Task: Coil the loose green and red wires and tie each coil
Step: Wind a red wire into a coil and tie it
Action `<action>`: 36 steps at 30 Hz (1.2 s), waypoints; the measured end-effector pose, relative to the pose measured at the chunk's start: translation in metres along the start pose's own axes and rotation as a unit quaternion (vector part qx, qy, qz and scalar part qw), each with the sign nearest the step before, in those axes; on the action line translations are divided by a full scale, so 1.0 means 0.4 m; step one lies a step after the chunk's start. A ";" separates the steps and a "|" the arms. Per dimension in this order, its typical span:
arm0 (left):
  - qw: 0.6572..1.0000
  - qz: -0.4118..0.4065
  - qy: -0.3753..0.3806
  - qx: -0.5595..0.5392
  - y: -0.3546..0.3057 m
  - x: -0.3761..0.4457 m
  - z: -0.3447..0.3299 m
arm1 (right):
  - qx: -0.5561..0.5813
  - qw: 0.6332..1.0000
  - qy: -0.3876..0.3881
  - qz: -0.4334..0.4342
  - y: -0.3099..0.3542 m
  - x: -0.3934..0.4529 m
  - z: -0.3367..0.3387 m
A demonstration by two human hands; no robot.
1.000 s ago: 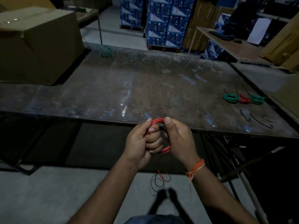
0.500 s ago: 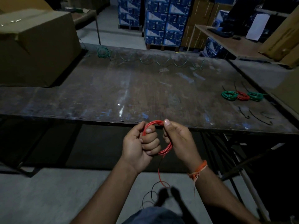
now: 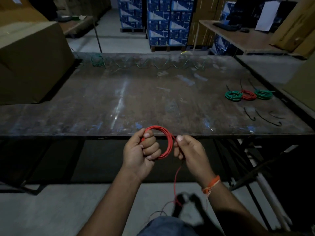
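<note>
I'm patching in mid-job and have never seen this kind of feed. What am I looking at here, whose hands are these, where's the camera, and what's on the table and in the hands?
There is no machine: a person works with bare hands, and the single camera sits on their head, looking forward and down. The left hand grips a red wire coil in its curled fingers. The right hand pinches the strand that runs off the coil, and the loose red tail hangs toward the floor. Ahead is a worn table. On its right side lie three finished coils, green, red, green, with thin black ties nearer the edge. Loose green wire snakes along the far edge. A cardboard box stands at the left.
</note>
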State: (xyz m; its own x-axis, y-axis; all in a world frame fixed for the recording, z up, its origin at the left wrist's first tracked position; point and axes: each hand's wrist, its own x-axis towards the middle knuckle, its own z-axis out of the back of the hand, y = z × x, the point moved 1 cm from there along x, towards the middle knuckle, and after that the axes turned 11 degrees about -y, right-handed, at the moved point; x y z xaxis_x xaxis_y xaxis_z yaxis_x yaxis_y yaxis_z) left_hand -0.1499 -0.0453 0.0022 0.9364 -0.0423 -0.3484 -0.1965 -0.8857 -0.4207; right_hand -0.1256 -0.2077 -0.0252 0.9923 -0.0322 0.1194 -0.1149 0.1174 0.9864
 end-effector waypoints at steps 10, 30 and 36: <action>0.991 -0.103 -0.065 -0.061 0.060 0.075 -0.031 | -0.038 0.999 -0.008 -0.019 -0.154 0.069 0.253; 0.868 -0.322 -0.094 0.367 0.235 0.108 -0.105 | -0.104 0.928 0.170 0.314 0.072 0.054 0.283; 0.842 -0.322 -0.071 0.427 0.235 0.098 -0.109 | -0.048 0.951 0.117 0.282 0.089 0.087 0.256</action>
State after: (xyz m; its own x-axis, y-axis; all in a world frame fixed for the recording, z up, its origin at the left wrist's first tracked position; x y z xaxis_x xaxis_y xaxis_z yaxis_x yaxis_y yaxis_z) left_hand -0.1191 -0.1505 -0.0146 0.8963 0.4291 0.1118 0.1454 -0.0462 -0.9883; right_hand -0.0998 -0.3064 0.0255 0.7581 0.2835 0.5873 -0.6386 0.1401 0.7567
